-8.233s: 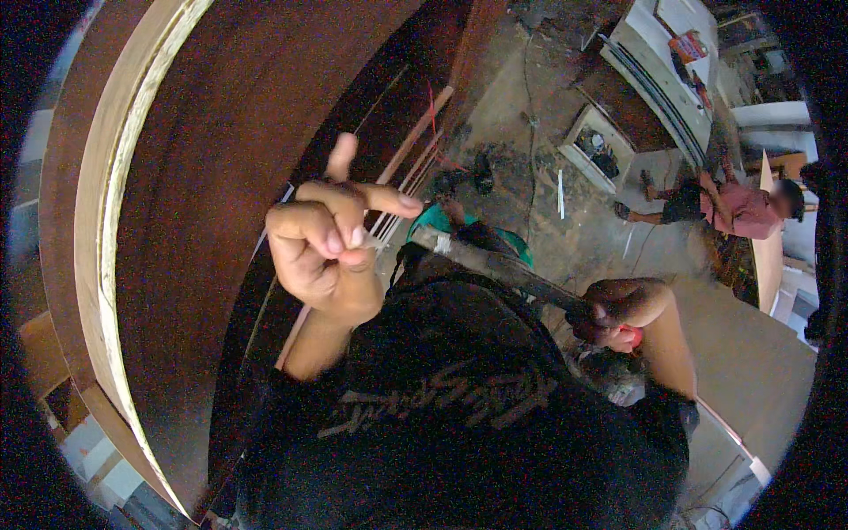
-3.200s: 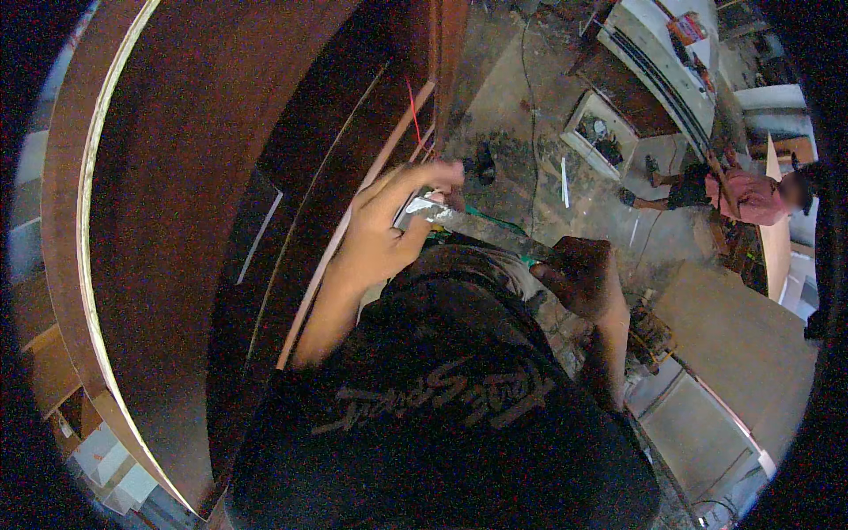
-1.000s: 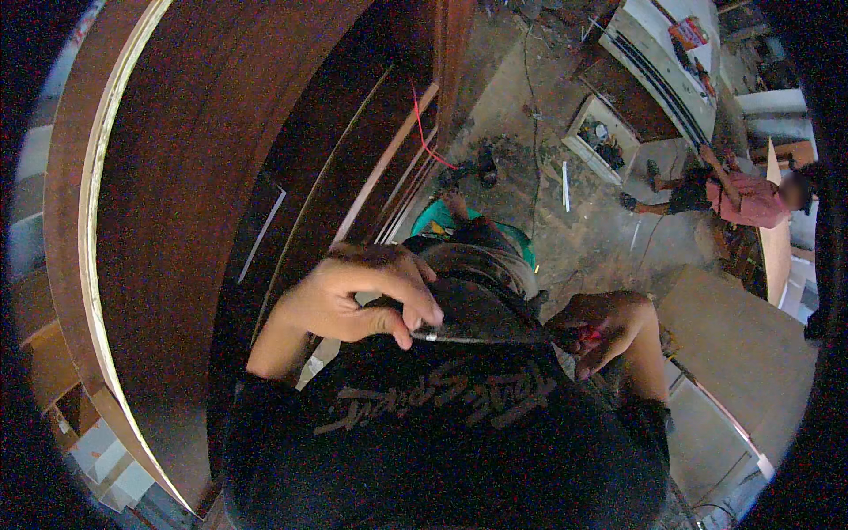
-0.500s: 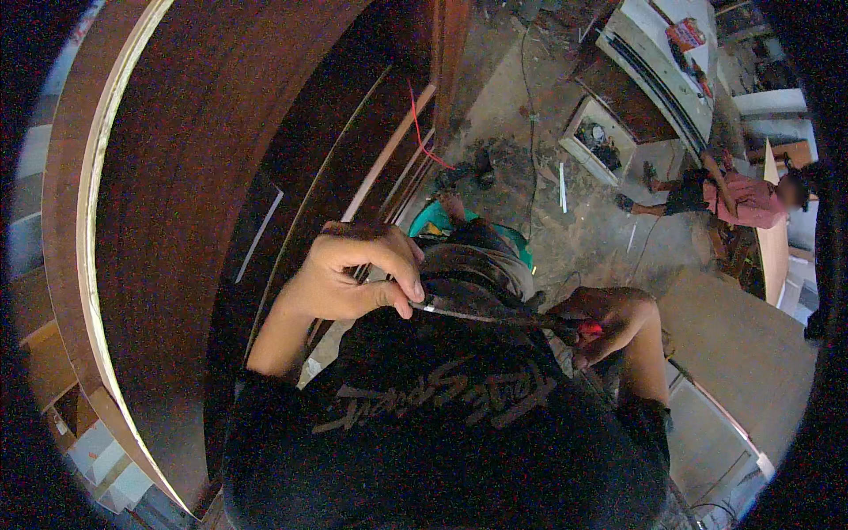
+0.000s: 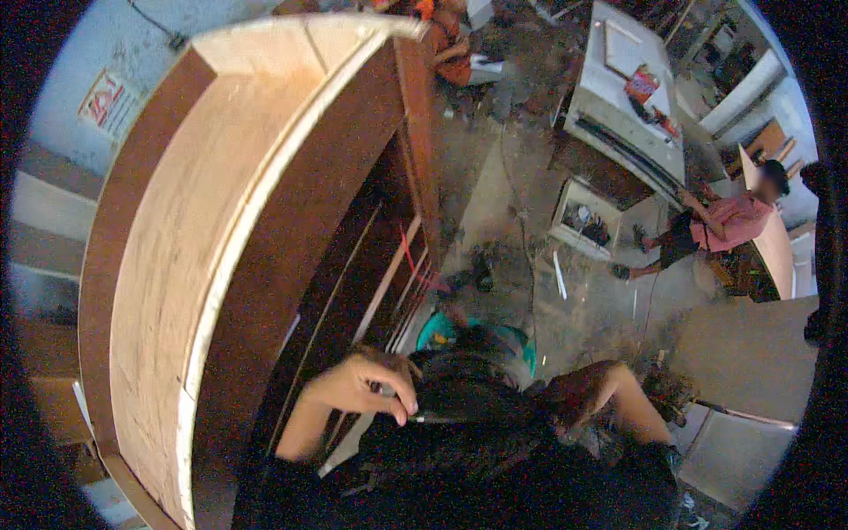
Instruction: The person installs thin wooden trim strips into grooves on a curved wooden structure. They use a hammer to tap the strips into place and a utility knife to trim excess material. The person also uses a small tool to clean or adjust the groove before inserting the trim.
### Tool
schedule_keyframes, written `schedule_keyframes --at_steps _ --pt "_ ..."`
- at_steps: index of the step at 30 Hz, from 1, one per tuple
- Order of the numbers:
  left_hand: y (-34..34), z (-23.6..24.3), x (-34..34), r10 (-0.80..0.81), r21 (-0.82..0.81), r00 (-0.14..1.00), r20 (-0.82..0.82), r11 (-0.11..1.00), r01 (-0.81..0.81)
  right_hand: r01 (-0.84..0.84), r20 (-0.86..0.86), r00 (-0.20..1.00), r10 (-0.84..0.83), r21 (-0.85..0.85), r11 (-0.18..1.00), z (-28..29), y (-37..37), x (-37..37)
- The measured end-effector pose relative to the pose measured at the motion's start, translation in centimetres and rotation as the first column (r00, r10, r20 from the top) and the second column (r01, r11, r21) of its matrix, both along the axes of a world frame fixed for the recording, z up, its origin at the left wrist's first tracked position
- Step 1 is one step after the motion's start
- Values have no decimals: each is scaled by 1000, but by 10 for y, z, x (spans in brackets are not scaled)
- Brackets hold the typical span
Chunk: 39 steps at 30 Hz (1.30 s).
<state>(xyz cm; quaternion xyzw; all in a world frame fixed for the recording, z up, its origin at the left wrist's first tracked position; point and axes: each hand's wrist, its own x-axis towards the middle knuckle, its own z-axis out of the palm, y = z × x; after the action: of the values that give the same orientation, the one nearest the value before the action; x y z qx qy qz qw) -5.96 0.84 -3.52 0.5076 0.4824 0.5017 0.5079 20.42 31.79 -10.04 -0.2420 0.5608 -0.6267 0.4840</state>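
My left hand is closed, with thumb and forefinger pinching the pale tip of a thin dark rod-like tool. The rod runs level across my dark shirt toward my right hand, which is curled round its other end. Shadow and blur hide that end, and I cannot make out the tool's exact kind. Close by my left arm rises a large brown wooden cabinet with a pale unfinished side panel. Beyond my lap is a teal round tub, partly hidden.
At the right, a person in a pink shirt stands at a long worktable bearing a red item. An open pale box and a white strip lie on the floor. Another person in orange is at the far end.
The view has tilted up, showing more of the cabinet's pale side and the far room. My hands sit lower in the picture. The red part at my right hand no longer shows.
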Motion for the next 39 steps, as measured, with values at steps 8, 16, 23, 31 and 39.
schedule_keyframes --at_steps 8,16,23,31,39 --pt "-17 -28 16 -147 -10 977 153 989 151 165 51 985 -162 -56 985 22 -29 -16" --pt "-21 -38 21 -219 -17 957 189 974 226 80 128 989 -78 -14 997 9 -29 -16" --pt "-29 -41 30 -163 -83 949 270 978 191 23 179 984 -22 -4 1000 10 -31 -17" --pt "-32 -46 33 -159 17 954 253 987 159 39 56 998 -39 7 999 -8 -37 -10" --pt "-26 -46 36 -90 69 952 291 995 73 58 398 914 -76 58 997 19 -32 -18"
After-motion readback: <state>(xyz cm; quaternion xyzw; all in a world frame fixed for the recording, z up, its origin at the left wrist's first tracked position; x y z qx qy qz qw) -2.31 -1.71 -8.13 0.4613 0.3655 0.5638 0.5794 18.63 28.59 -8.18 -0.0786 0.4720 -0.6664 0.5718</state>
